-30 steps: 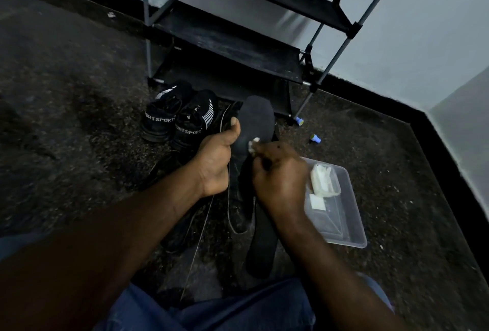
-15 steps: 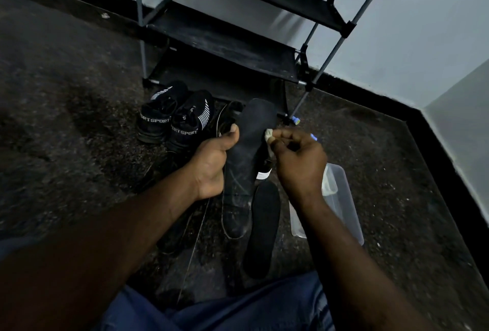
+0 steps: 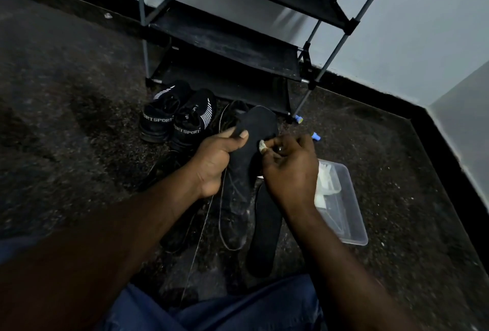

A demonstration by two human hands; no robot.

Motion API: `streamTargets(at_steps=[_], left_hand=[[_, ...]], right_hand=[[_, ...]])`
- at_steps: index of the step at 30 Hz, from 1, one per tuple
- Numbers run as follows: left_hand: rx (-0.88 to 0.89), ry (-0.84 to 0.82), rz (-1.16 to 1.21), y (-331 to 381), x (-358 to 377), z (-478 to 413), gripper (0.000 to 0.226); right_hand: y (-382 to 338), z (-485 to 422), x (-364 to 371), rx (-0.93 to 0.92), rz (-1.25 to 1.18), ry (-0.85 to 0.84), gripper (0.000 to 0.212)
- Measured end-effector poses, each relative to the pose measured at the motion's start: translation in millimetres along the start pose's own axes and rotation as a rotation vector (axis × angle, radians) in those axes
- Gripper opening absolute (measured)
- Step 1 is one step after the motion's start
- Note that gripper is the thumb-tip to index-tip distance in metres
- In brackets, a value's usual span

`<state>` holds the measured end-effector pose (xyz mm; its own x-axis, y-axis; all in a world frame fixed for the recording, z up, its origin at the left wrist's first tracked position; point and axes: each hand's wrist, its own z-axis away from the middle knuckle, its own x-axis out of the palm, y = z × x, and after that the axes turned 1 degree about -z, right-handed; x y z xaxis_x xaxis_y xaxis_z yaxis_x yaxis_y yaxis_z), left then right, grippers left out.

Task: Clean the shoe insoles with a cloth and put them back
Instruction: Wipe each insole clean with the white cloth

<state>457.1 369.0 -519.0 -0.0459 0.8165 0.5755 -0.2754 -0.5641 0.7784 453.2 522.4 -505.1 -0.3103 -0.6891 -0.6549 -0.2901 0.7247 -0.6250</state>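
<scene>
My left hand point(image 3: 215, 161) grips a black insole point(image 3: 258, 125) at its left edge and holds it upright over the floor. My right hand point(image 3: 289, 169) pinches a small white cloth point(image 3: 262, 146) against the insole's right side. A second black insole point(image 3: 264, 232) lies flat on the floor below my right hand. Next to it lies a black shoe with a white-edged sole point(image 3: 232, 209), partly hidden by the held insole.
A pair of black SPORT sneakers point(image 3: 177, 116) stands at the foot of a black shoe rack point(image 3: 225, 39). A clear plastic tray point(image 3: 346, 214) holding white cloths sits to the right. Two small blue caps point(image 3: 299, 119) lie near the rack's leg. My blue-trousered knees fill the bottom edge.
My right hand with the cloth moved up from mid-insole toward the right edge near the toe end. The left hand kept its grip on the insole.
</scene>
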Motion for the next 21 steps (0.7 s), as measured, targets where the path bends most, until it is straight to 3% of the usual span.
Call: streamTargets(at_steps=[4, 9, 14, 18, 21], left_hand=[[-0.022, -0.031, 0.001, 1.2, -1.2, 2.4, 0.031], [-0.038, -0.059, -0.027, 1.0, -0.7, 3.0, 0.029], [-0.034, -0.070, -0.042, 1.7, -2.3, 2.8, 0.031], [-0.062, -0.087, -0.016, 0.0, 2.5, 4.6, 0.030], [-0.053, -0.068, -0.017, -0.4, 0.0, 3.6, 0.029]], right_hand=[[-1.3, 0.0, -0.4, -0.088, 0.064, -0.028, 0.013], [5.2, -20.2, -6.2, 0.082, 0.031, 0.074, 0.022], [-5.4, -3.6, -6.3, -0.141, 0.051, -0.044, 0.016], [3.1, -16.8, -6.9, 0.061, -0.014, 0.093, 0.017], [-8.8, -5.5, -1.6, -0.054, -0.004, -0.007, 0.016]])
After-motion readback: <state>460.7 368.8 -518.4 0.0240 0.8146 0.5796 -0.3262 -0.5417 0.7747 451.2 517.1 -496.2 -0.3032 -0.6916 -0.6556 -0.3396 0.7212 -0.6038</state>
